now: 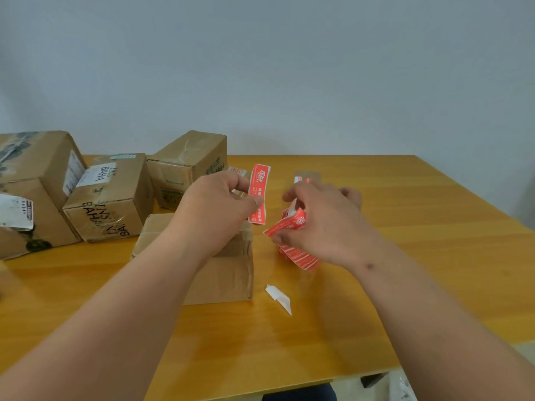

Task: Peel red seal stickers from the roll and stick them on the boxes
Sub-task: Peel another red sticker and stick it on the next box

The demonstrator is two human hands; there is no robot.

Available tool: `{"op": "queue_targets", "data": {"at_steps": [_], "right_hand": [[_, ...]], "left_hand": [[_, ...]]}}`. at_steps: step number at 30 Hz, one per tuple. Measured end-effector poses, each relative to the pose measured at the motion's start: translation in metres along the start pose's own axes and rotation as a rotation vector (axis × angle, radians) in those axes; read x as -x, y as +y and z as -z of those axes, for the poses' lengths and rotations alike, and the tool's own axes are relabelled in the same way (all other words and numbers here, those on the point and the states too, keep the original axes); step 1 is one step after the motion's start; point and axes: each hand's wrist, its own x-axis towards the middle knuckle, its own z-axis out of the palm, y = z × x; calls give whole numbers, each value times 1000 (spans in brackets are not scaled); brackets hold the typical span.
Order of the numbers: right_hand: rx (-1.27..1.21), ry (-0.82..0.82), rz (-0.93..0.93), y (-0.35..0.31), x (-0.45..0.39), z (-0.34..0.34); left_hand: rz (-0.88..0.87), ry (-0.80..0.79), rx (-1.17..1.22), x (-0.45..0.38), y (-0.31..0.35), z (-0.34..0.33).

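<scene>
My left hand [220, 206] pinches a peeled red seal sticker [258, 192] upright between thumb and fingers, above a small plain cardboard box [228, 273] in the middle of the table. My right hand [324, 224] grips the roll of red seal stickers [295, 241], a loose end of the strip sticking out to the left. Beyond the hands stand two small boxes bearing red stickers, one box [238, 172] behind the held sticker and another box [308, 176] further right, both partly hidden.
Three larger cardboard boxes stand at the left: a big box [31, 180], a middle box [113, 198] printed BAHA and a rear box [191, 163]. A scrap of white backing paper [278, 298] lies on the orange wooden table [434, 241], whose front edge is close.
</scene>
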Motion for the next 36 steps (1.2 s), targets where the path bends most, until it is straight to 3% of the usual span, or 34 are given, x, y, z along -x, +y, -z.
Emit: {"op": "queue_targets", "data": {"at_steps": [6,10,14,17,30,36], "right_hand": [[-32,232,10,0,-2,-6],[-211,329,12,-5,3,-5],[-581,72,-51,-15,17,1],[-596,-64,-46,-21,23,-5],[-1176,-138,44,-48,39,-14],[-1277,-135,52,-52,41,-21]], "left_hand": [[8,-7,76,7,-1,5],[31,10,106,11,-2,6],[31,25,144,14,-5,8],[21,59,165,17,-8,10],[0,161,152,38,-13,23],[-11,139,215,45,-16,28]]}}
